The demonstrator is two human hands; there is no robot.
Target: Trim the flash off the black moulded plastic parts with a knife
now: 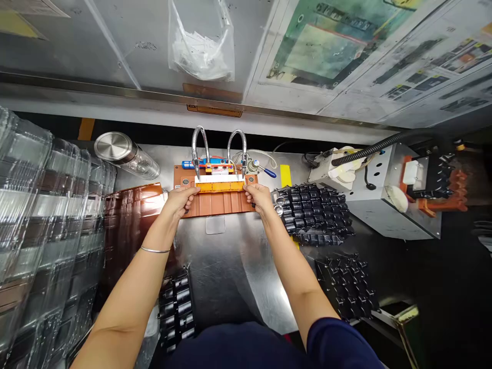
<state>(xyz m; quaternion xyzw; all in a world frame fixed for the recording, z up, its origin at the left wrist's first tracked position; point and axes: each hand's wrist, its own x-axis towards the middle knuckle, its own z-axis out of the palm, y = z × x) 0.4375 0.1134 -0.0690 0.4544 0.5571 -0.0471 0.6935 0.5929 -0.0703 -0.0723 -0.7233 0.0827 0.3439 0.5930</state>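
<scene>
An orange strip with rows of small dark dots (pixel 222 187) lies lengthwise across a brown fixture (pixel 215 205), along the front edge of a white bar (pixel 219 179). My left hand (pixel 182 201) is closed, its thumb and finger pinching the strip's left end. At the right end, my right hand (pixel 260 199) pinches the strip in the same way. Two bent metal hoses (pixel 200 132) arch over the fixture, their tapered tips pointing down near the strip's ends. Behind the white bar sits a blue cylinder (pixel 188 164), and a lever with a blue handle (pixel 270 173) stands at the right.
Stacked clear plastic trays (pixel 42 220) fill the left side, beside a glass jar with a steel lid (pixel 126 154). Black moulded trays (pixel 315 212) lie right of the fixture. A grey machine (pixel 388 195) stands farther right. Above hangs a bag of white pieces (pixel 201 48).
</scene>
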